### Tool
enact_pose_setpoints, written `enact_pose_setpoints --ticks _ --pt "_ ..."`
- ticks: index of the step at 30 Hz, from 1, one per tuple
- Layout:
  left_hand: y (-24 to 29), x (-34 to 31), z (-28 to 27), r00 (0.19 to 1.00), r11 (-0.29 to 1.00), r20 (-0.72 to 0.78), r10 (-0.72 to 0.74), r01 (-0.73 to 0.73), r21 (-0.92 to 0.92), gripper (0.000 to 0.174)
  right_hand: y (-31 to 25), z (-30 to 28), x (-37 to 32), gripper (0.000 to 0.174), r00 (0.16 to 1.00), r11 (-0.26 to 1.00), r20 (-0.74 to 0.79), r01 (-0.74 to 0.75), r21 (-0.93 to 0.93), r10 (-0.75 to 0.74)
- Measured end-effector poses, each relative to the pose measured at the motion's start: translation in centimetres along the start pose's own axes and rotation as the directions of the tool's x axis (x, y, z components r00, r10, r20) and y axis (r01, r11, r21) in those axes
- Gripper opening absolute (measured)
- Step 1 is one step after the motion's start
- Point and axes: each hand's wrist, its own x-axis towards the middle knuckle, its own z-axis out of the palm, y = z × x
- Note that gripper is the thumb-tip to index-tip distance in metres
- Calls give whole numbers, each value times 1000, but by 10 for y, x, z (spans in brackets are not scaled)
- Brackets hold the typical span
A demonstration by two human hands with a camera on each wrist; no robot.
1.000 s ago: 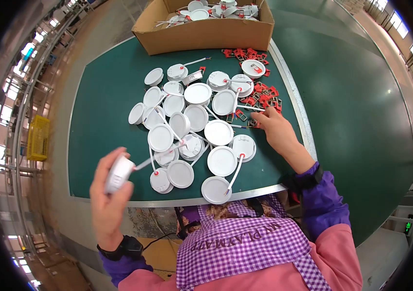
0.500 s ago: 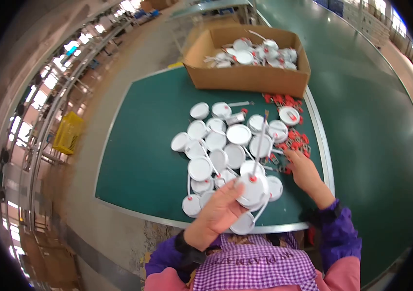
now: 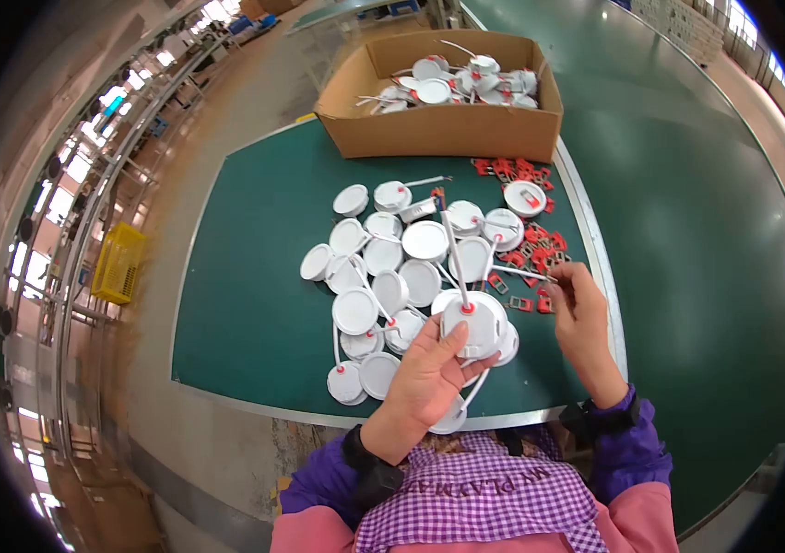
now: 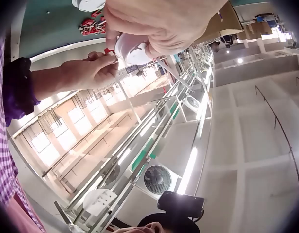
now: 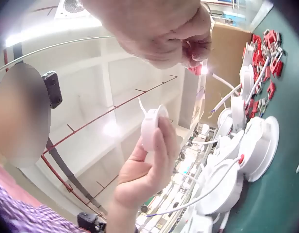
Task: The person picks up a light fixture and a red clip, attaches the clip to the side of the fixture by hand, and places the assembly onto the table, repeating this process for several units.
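My left hand [image 3: 425,380] holds a round white downlight [image 3: 477,334] by its rim, thumb on its back. Its white cable [image 3: 454,253] stands up from a red grommet, with bare coloured wire ends at the tip. To the right, my right hand [image 3: 586,327] pinches a small red clip [image 5: 194,71] between thumb and fingers; in the head view the fingers mostly hide it. Below and beside that hand lies a scatter of red clips with metal parts [image 3: 540,247]. Many more downlights [image 3: 355,311] cover the middle of the green table, some face up, others showing their backs and cables.
A cardboard box [image 3: 448,136] full of downlights stands at the table's far edge. One downlight [image 3: 525,198] with a red clip lying on it sits near the right metal edge [image 3: 595,249]. A yellow crate [image 3: 119,263] is off to the left, beyond the table.
My left hand has brought its downlight from the left edge in over the pile, cable now upright. My right hand has lifted off the clips with one between its fingers. The head view has shifted.
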Motion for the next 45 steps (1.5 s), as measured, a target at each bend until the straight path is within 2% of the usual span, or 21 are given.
enact_pose_setpoints --ticks 1,3,5,7,9,11,13,15,16,19,22,28,31,44,45 --pt "-1 1 1 1000 1000 -3 -20 20 -3 35 -5 4 -3 13 975 942 -3 -214 259 223" --pt "-3 3 3 999 998 -28 27 -26 66 35 -16 4 -8 19 963 908 44 -267 323 267" --pt "-4 4 5 999 996 -28 36 -34 85 33 -14 8 -14 19 969 878 104 -246 411 223" --pt "-6 5 5 991 969 -31 133 -124 216 37 -21 13 -15 15 961 845 88 -274 458 263" --pt "-8 7 6 985 963 -55 166 -150 223 36 -24 17 -16 12 953 743 24 -252 621 303" --pt "-11 10 3 966 936 -45 253 -232 265 34 -27 20 -19 12 941 729 43 -287 621 334" --pt "-12 11 1 965 940 -41 260 -243 241 34 -29 22 -22 11 929 714 61 -321 622 365" --pt "-12 12 0 963 943 -39 267 -253 218 33 -32 23 -25 13 981 922 16 -189 338 196" --pt "-12 11 0 953 929 -33 302 -286 236 33 -33 23 -24 14 988 950 -31 -135 283 150" --pt "-9 11 0 935 908 -44 351 -328 259 34 -35 24 -22 15 985 954 -76 -128 271 154" --pt "-9 13 0 917 884 -49 395 -365 293 35 -45 28 -24 17 994 980 -6 -109 169 112" --pt "-9 17 -5 882 830 -21 470 -434 350 31 -46 31 -26 16 999 982 -4 -50 183 52" --pt "-8 17 -4 878 817 -4 479 -444 367 30 -49 36 -26 14 990 946 -11 -131 297 141" --pt "-15 19 -10 854 752 79 514 -492 438 27 -52 36 -28 11 987 955 13 -158 250 160" --pt "-15 19 -10 856 753 79 512 -491 439 27 -52 36 -28 10 991 964 -5 -126 235 131"
